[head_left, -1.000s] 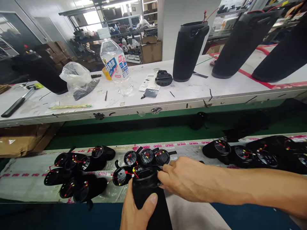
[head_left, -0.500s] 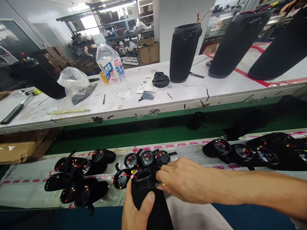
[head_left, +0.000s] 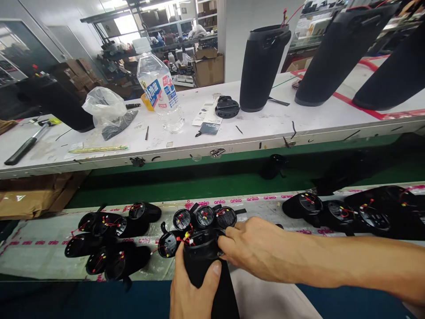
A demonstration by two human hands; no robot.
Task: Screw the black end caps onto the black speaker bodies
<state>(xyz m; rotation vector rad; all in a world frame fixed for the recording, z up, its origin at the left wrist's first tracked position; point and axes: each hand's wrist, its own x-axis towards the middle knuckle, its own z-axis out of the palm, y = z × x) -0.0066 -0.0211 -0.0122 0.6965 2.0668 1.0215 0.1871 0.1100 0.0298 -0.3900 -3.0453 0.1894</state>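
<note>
A black fabric-covered speaker housing (head_left: 199, 270) stands tilted in front of me with its open end up. Red and yellow wires with small connectors (head_left: 188, 239) stick out at the left of its rim. My left hand (head_left: 195, 288) is wrapped round the housing from the near left, thumb across the front. At the right side of the rim my right hand (head_left: 245, 243) is closed, its fingertips pressed together against the edge. Whatever those fingertips pinch is hidden behind them. Just beyond the rim lie several more open speaker housings (head_left: 205, 216) with wires.
More housings lie on the plastic-covered lower surface (head_left: 43, 261), left (head_left: 116, 261) and right (head_left: 341, 210). On the white shelf (head_left: 186, 141) stand a water bottle (head_left: 164, 99), a plastic bag (head_left: 106, 106), a hammer-like tool (head_left: 25, 148), a black round part (head_left: 227, 107) and upright housings (head_left: 262, 71).
My view has shifted slightly. The wires at the housing's rim show more inside the opening now. A yellow bit seen under my right fingertips is out of sight; both hands keep their places.
</note>
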